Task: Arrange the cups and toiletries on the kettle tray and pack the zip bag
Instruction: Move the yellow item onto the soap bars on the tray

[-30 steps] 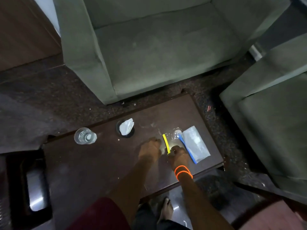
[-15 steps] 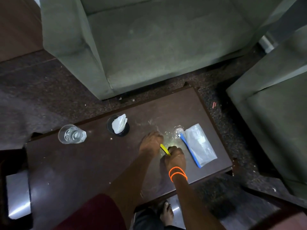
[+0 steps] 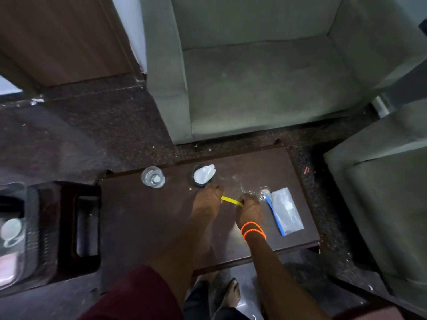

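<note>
On the dark wooden table (image 3: pixel 147 227), both my hands hold a thin yellow strip (image 3: pixel 230 200) stretched between them. My left hand (image 3: pixel 208 202) grips its left end and my right hand (image 3: pixel 249 210), with orange bands on the wrist, grips its right end. It may be the yellow zip edge of a clear bag; I cannot tell. To the right lies a clear zip bag (image 3: pixel 286 210) with a blue zip strip (image 3: pixel 273 214). A clear glass (image 3: pixel 153 177) stands at the table's far edge. Beside it a dark cup (image 3: pixel 203 175) holds white tissue.
A dark tray (image 3: pixel 62 227) stands left of the table, with a blurred pale object (image 3: pixel 11 230) at the frame's left edge. A green armchair (image 3: pixel 265 77) is beyond the table and another (image 3: pixel 381 192) to the right. My bare feet (image 3: pixel 221 294) show below the table.
The yellow strip has turned from nearly upright to lying crosswise between my hands. The view has shifted, bringing the tray on the left into sight.
</note>
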